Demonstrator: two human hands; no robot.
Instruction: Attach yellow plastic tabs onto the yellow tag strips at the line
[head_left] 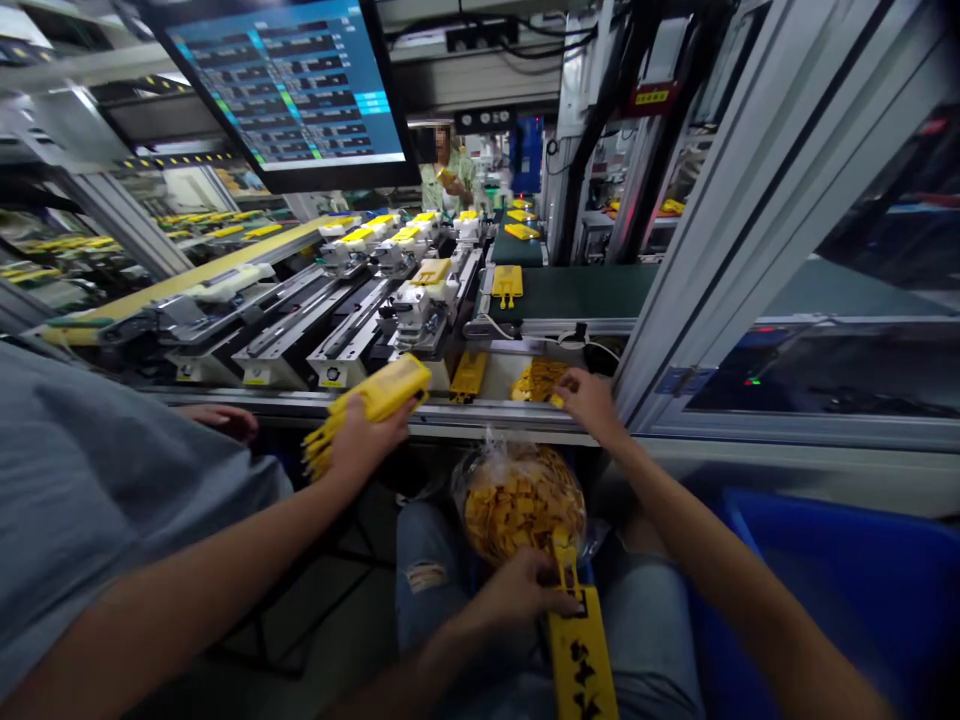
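Closest to the camera, the person's left hand (517, 590) is curling firmly around the upper end of a yellow plate (581, 650), whose lower end is running out of the bottom of the frame, so its full length is cut off. Black cut-out shapes are showing along the plate. Just above that hand, a clear plastic bag (517, 500) packed with small yellow pieces is resting on the person's ripped jeans (427, 570), and its crumpled film is blurring the pieces inside.

Beyond the bag, the right hand (592, 400) is reaching over the metal edge of the table (337, 405). Its fingers are nearly closed, seemingly pinching a small yellow piece (556, 400) beside a loose pile of similar pieces (538, 380). The fingers are covering much of that piece, so its shape is hard to make out.

Left of the bag, a co-worker in a gray shirt (90, 500) is gripping a comb-shaped yellow part (375, 405), and that arm is crossing near the bag, narrowing the room on that side. Right of the bag, a blue plastic bin (810, 600) is filling the lower corner, its far side cut off by the frame. Well beyond the bag, a green conveyor belt (570, 290) is carrying yellow plates that are turning small and hard to read.
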